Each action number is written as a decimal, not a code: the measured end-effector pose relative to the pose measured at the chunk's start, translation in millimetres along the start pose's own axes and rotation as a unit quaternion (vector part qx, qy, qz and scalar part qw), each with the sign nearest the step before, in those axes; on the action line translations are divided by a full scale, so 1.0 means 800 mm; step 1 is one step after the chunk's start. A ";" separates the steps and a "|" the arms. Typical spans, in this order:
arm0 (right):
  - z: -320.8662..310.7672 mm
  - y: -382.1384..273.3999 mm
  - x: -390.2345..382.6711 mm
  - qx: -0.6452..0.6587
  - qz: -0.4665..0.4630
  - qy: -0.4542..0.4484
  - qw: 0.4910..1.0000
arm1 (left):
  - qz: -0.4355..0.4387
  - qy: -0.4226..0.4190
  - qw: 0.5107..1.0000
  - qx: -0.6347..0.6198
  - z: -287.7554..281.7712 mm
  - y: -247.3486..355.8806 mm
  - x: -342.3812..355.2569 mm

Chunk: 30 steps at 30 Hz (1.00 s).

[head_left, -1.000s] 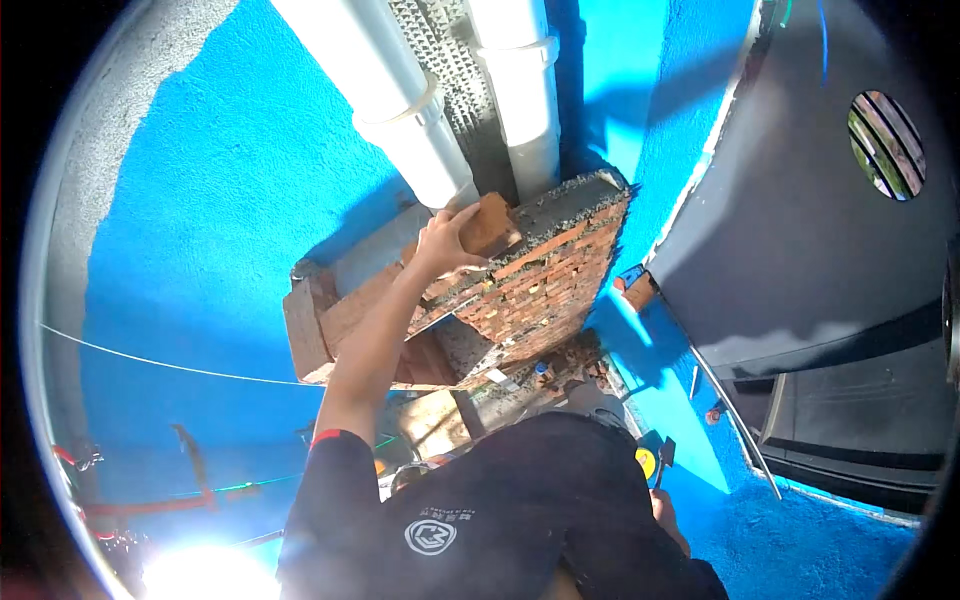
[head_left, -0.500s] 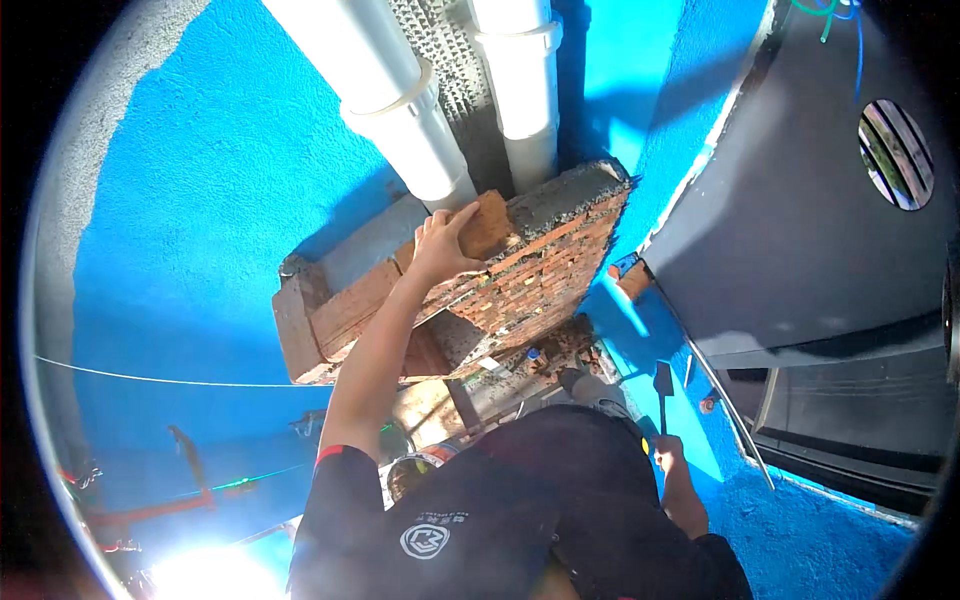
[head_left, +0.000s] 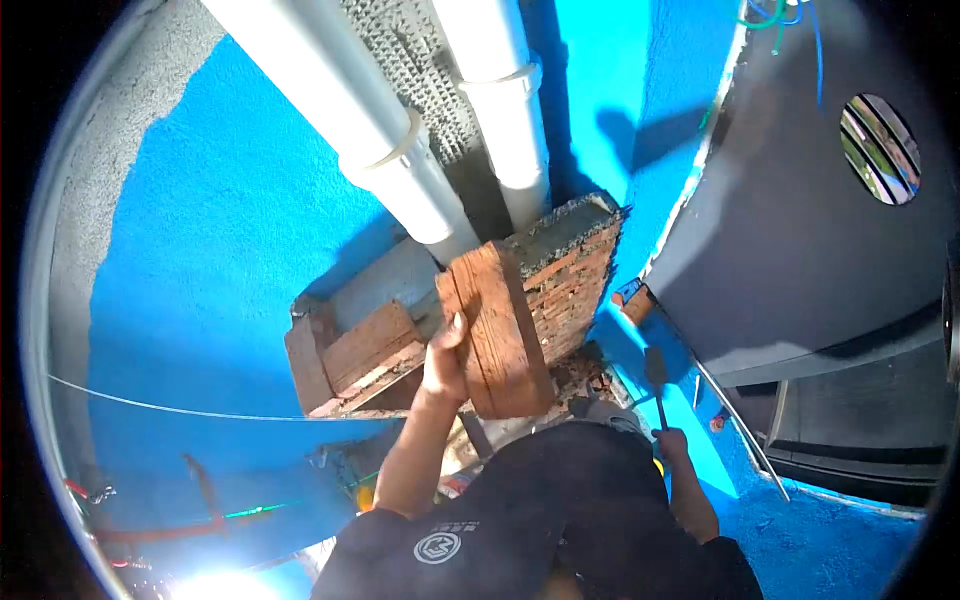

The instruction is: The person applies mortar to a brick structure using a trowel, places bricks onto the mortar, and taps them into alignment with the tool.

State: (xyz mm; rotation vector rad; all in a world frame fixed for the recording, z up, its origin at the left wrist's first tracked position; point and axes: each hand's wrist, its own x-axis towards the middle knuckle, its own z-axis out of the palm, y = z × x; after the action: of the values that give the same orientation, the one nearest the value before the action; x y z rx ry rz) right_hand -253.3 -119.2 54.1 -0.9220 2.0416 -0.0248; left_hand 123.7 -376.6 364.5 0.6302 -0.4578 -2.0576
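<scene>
The left hand (head_left: 446,366) was clamped around the left side of a brick (head_left: 500,330), which hid part of the brick wall (head_left: 578,275). Well apart, right of the brick, the right hand (head_left: 671,443) gripped a dark, flat-bladed tool (head_left: 656,370)

Over there the person's left hand (head_left: 446,366) is gripping ahead of the torso (head_left: 545,490), its thumb (head_left: 454,330) pointing away from the body while the other fingers are mostly hiding from view. The right hand (head_left: 671,443) is clasping out at the right side, its forearm (head_left: 693,500) leaning inward.
</scene>
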 end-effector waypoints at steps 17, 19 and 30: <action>0.058 0.158 -0.087 0.448 0.134 0.020 0.884 | 0.025 -0.069 0.997 -0.026 0.030 0.060 0.028; 0.035 0.131 -0.116 0.476 0.097 -0.019 0.874 | 0.009 0.007 0.989 0.148 0.025 0.087 0.036; 0.055 0.112 -0.070 0.380 0.327 -0.014 0.865 | 0.129 0.003 0.531 0.837 0.007 0.088 0.141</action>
State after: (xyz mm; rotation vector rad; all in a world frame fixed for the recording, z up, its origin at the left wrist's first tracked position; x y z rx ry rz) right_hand -255.4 -6.4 36.0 0.2695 1.9571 -0.4127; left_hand 115.3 -508.6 377.9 1.4303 -2.3987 -0.6599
